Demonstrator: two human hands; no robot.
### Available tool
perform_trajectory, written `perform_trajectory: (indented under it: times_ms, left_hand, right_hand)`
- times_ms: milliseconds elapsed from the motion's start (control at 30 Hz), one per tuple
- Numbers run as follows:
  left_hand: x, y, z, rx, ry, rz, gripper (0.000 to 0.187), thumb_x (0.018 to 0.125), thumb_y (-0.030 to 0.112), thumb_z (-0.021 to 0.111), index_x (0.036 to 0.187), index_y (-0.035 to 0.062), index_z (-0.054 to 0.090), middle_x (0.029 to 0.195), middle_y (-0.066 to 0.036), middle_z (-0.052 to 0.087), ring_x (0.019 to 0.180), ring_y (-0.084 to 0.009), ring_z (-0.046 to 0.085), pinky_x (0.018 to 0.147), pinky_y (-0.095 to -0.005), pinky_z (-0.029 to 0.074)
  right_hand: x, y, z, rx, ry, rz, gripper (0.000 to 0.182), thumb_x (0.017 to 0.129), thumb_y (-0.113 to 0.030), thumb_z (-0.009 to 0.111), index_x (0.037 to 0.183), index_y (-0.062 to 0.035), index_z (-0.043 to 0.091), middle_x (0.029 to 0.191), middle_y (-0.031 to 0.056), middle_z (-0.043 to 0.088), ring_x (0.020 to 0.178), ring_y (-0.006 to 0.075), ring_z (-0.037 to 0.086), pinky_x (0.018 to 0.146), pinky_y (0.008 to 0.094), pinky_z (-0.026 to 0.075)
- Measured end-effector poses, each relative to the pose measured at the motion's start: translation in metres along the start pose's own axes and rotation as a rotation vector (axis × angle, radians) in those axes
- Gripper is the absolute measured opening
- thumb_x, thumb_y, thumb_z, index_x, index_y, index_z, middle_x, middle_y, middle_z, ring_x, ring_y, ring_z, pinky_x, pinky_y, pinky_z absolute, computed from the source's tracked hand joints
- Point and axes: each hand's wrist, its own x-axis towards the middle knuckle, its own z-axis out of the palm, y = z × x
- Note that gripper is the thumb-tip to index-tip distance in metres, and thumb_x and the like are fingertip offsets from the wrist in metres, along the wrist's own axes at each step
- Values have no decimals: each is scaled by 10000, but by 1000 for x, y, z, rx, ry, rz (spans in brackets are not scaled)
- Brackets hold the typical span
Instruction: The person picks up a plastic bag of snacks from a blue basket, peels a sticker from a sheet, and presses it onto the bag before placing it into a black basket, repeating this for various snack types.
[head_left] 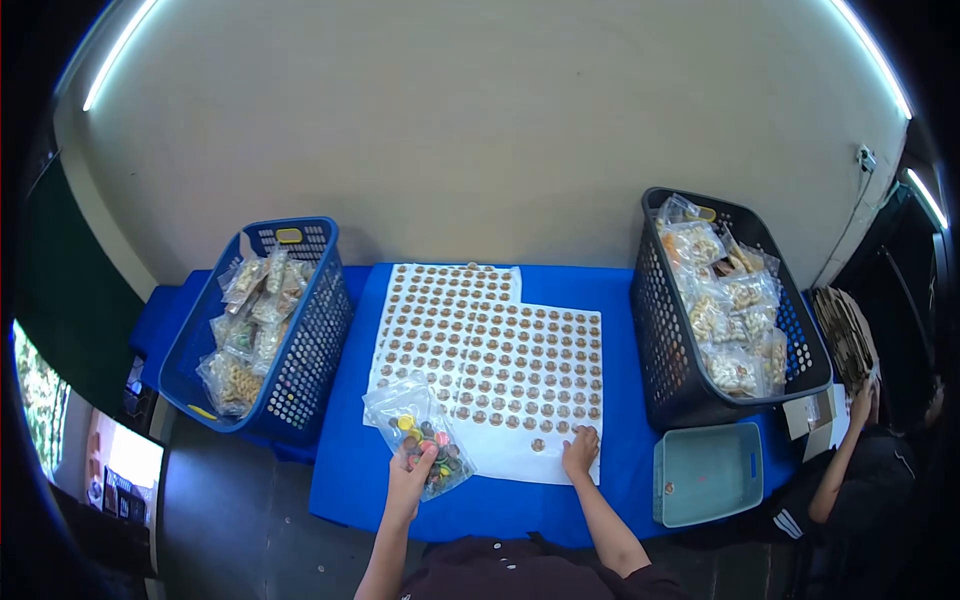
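Observation:
My left hand (408, 478) is closed on a clear plastic bag (458, 462) holding small round pieces in yellow, red, green and brown. The bag hangs over the near left part of white sticker sheets (500, 468), which carry rows of small round brown stickers (514, 392). My right hand (579, 452) rests at the near right edge of the sheets, its fingers bent down against the paper beside the lowest stickers. Whatever is between those fingers is too small to make out. One lone sticker (538, 445) sits left of this hand.
A blue basket (310, 350) of filled clear bags stands left, a black basket (660, 370) of similar bags right. A grey-green tray (708, 510) with a small piece inside lies near right. Another person (850, 480) is at far right by stacked brown cardboard (843, 335). Blue cloth (350, 480) covers the table.

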Motion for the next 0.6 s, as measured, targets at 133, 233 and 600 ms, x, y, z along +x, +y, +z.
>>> perform_trajectory:
  times_ms: [133,233,600]
  left_hand:
    - [5,-2,18,-115,26,32,239,836,118,562,1046,32,490,856,0,548,710,-47,526,562,-174,429]
    - [8,-2,22,-210,68,20,263,827,104,567,1062,28,477,895,-21,562,768,-70,555,618,-194,459]
    - [-3,-8,18,-211,19,83,276,823,96,569,1065,22,459,926,-34,550,796,-83,551,666,-204,462]
  right_hand:
    - [-11,8,0,-85,19,-89,413,691,-95,648,1069,-45,488,1198,154,402,1110,312,388,873,434,338]
    - [-20,23,2,-88,-12,-188,403,703,-101,635,1074,-44,488,1224,167,389,1123,321,380,878,447,335]
    - [9,39,11,232,5,-5,284,740,-63,518,1010,-145,549,1253,110,410,1130,288,393,879,445,313]
